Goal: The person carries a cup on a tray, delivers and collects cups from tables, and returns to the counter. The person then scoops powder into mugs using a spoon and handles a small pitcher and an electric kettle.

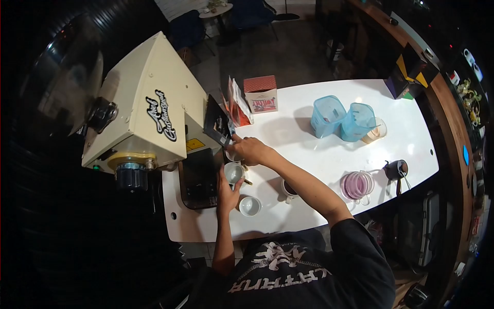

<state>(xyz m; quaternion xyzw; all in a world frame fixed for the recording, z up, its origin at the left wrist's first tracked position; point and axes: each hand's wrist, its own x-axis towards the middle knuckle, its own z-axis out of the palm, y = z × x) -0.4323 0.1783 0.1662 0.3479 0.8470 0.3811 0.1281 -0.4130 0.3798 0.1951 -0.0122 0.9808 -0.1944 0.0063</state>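
Observation:
My left hand (228, 194) is wrapped round a small white cup (234, 173) at the right edge of the black tray (198, 180). Just above it, my right hand (250, 150) reaches over another white cup (233, 155), its fingers curled near the cup's rim and the dark packet (218, 121); what those fingers grip is hidden. A third white cup (250, 206) stands on the white table below my hands. Beneath my right forearm a cup with dark contents (289, 189) is partly covered.
A cream machine (146, 103) stands at the left. Behind my hands are a red-and-white box (261, 95) and upright packets (240, 105). Two blue containers (328, 116), a pink coiled vessel (357, 186) and a black cup holding utensils (396, 170) stand to the right.

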